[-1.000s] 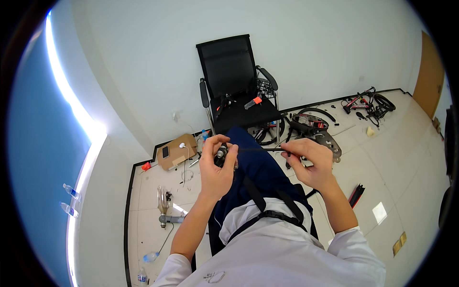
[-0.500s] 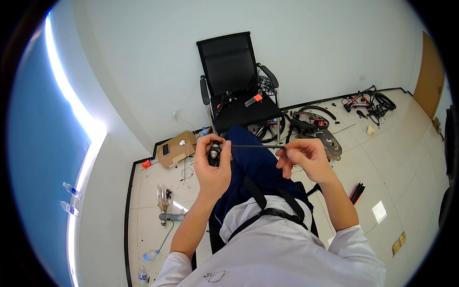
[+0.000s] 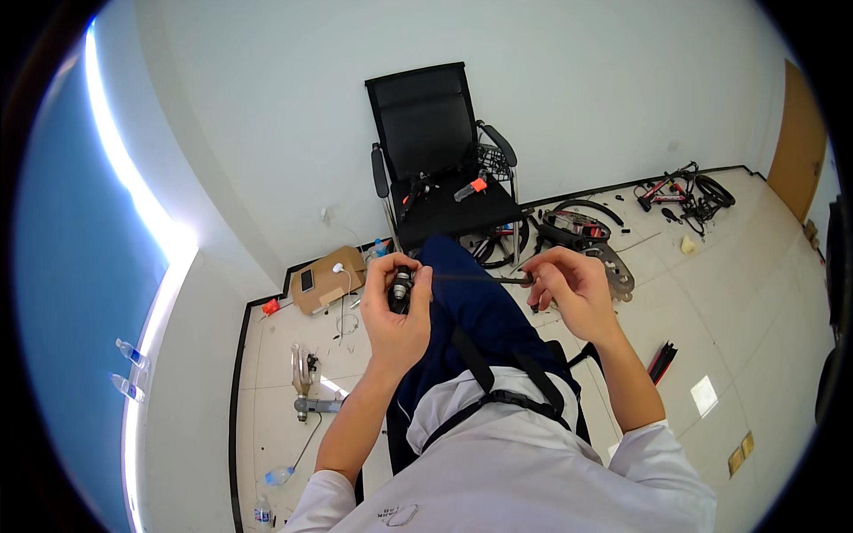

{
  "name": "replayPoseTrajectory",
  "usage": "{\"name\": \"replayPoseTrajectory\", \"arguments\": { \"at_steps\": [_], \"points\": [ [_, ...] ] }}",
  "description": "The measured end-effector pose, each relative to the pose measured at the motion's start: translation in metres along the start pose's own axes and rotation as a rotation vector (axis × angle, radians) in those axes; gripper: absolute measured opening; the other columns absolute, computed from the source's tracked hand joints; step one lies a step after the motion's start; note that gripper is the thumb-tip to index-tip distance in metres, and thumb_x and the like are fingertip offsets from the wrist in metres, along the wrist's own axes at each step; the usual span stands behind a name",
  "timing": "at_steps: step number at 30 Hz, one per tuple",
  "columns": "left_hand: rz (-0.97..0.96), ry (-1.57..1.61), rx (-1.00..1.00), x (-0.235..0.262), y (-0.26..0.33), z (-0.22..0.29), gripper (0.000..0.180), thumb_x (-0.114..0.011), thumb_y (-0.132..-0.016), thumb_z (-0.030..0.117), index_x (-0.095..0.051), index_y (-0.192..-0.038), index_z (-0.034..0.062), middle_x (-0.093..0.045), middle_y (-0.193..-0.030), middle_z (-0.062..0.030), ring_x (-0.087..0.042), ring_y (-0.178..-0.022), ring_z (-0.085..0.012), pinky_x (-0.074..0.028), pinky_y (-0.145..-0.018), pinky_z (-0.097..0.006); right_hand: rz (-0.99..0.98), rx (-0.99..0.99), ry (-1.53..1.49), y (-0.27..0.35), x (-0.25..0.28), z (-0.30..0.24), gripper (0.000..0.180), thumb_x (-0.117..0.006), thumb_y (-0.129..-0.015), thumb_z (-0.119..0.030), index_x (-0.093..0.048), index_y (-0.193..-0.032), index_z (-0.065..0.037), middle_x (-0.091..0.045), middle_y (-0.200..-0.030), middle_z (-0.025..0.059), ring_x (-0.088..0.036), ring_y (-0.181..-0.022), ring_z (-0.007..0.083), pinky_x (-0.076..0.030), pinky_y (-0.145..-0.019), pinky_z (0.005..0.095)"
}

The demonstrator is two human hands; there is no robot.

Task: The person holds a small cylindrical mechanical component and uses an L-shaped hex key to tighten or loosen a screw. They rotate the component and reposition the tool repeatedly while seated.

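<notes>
hands first: we hold our left hand [image 3: 397, 313] up in front of us, fingers curled tight around a small dark cylindrical part [image 3: 401, 290] with a metal-coloured band, thumb pressed on its top. our right hand [image 3: 569, 286] sits off to the right at about the same height, fingers pinched narrow on the far end of a thin dark rod or cable [image 3: 480, 279] that runs straight across to the part. whether the rod is seated inside the part or only touching it, we cannot tell; the joint is hidden behind our fingers.

both pieces hang above our lap, over the dark blue trousers [image 3: 471, 311], well clear of the floor.

as for progress, we judge the work to be mid-way: the two pieces are lined up and brought together, but nothing shows them fixed, and both hands are needed to keep them so. the rest looks undone. bicycle parts lie scattered on the tiled floor [image 3: 755, 302]: a wheel and frame pieces [image 3: 582, 233] just behind our right hand, more parts [image 3: 680, 191] by the far wall. a black office chair [image 3: 440, 164] stands ahead with small tools on its seat, and a cardboard box [image 3: 329, 280] lies to the left.
</notes>
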State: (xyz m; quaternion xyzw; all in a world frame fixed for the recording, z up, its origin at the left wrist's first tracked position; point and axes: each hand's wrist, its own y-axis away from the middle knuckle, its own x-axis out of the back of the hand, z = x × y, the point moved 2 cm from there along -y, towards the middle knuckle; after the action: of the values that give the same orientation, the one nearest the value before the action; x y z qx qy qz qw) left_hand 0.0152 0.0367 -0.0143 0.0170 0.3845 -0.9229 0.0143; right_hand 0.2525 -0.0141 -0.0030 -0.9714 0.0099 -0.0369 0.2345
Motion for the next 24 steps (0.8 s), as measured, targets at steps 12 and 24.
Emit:
{"name": "replayPoseTrajectory", "arguments": {
  "at_steps": [12,24],
  "points": [
    [-0.081,-0.059,0.01,-0.006,0.002,0.0,0.017,-0.068,-0.091,0.004,-0.056,-0.103,0.0004,-0.06,-0.085,-0.0034,-0.05,-0.07,-0.0069,-0.042,-0.065,-0.022,0.12,0.297,0.076,-0.003,-0.003,-0.003,0.023,-0.075,-0.084,0.002,-0.065,-0.105,0.003,-0.07,-0.079,0.0062,-0.069,-0.071,0.0108,-0.055,-0.068,0.0229],
    [-0.07,-0.053,-0.03,-0.002,-0.001,0.003,0.011,-0.061,-0.095,0.002,-0.053,-0.103,0.0007,-0.06,-0.084,-0.0045,-0.057,-0.071,-0.008,-0.048,-0.064,-0.023,0.05,0.294,0.238,0.003,-0.001,-0.007,0.012,-0.073,-0.081,0.004,-0.07,-0.093,0.003,-0.072,-0.081,0.0086,-0.07,-0.068,0.0116,-0.052,-0.061,0.0219]
  ]
}}
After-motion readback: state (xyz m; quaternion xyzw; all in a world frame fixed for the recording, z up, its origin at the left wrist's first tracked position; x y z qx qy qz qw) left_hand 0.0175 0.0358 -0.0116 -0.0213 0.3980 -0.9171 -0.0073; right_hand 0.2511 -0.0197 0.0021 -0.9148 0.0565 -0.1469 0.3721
